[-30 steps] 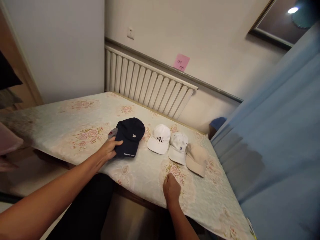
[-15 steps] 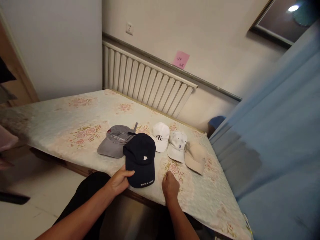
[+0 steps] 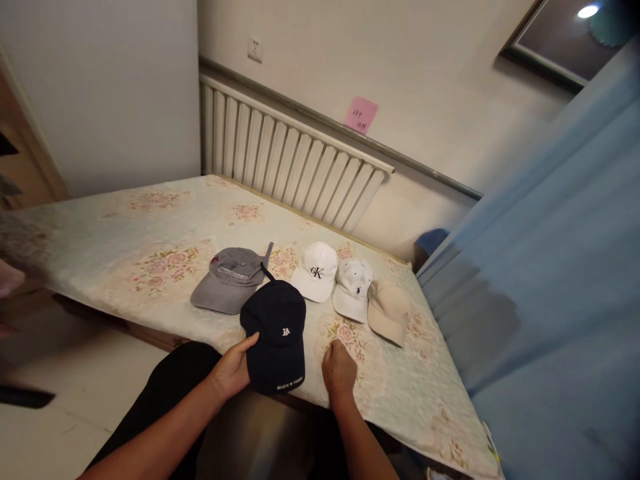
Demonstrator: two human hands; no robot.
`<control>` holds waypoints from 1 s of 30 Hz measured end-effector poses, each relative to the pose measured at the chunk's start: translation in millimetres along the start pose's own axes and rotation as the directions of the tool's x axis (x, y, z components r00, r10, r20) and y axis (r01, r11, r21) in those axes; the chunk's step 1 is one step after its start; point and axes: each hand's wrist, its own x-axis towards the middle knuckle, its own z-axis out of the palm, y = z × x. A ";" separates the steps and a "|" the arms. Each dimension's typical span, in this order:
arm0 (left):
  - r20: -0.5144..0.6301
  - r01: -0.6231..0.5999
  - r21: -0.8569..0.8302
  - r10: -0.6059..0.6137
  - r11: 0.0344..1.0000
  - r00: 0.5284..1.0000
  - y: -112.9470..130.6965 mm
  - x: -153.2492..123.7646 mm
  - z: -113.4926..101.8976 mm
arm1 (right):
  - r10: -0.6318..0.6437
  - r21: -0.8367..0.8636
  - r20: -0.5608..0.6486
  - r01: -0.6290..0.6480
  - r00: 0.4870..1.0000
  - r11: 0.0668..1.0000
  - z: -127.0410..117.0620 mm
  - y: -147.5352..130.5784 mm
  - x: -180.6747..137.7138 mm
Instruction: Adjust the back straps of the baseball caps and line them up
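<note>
A dark baseball cap with a small white "LA" logo and lettering on its brim is gripped at its left side by my left hand, thumb on top. The cap hangs over the near edge of the flowered cover, its brim towards me and its back strap sticking up. My right hand rests on the cover as a closed fist, apart from every cap. Behind the dark cap lies a grey cap, partly overlapped in view. To the right are a white CK cap, a second white cap and a beige cap.
The flowered cover spreads over a low bed or table. A radiator runs along the back wall, with a pink note above it. A blue curtain hangs at right. Part of another person's hand shows at the left edge.
The dark cap has come lower and nearer to me in my left hand, showing more of its strap. My right fist stays in place. The other person's hand at left has drawn partly out of view.
</note>
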 end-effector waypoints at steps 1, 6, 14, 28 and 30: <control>-0.004 -0.002 0.000 0.002 1.000 1.000 0.6 0.6 -0.3 | 0.000 0.000 0.001 0.000 1.000 1.000 -0.2 0.0 0.0; -0.023 -0.041 0.022 0.041 0.999 0.999 0.1 4.2 -2.2 | 0.001 0.002 0.005 -0.001 1.000 1.000 -0.8 -0.2 -0.2; 0.012 -0.096 0.068 0.095 0.993 0.995 -4.3 6.3 -5.0 | 0.002 -0.004 0.002 -0.002 1.000 1.000 -2.3 -1.1 -0.5; 0.031 -0.071 0.049 0.069 0.996 0.997 -6.9 8.2 -9.7 | 0.004 0.004 0.003 -0.004 1.000 1.000 -2.3 -0.8 -0.1; 0.024 -0.068 0.051 0.067 0.996 0.997 -6.9 8.0 -9.6 | 0.001 0.003 0.003 -0.001 1.000 1.000 -2.2 -0.6 -0.2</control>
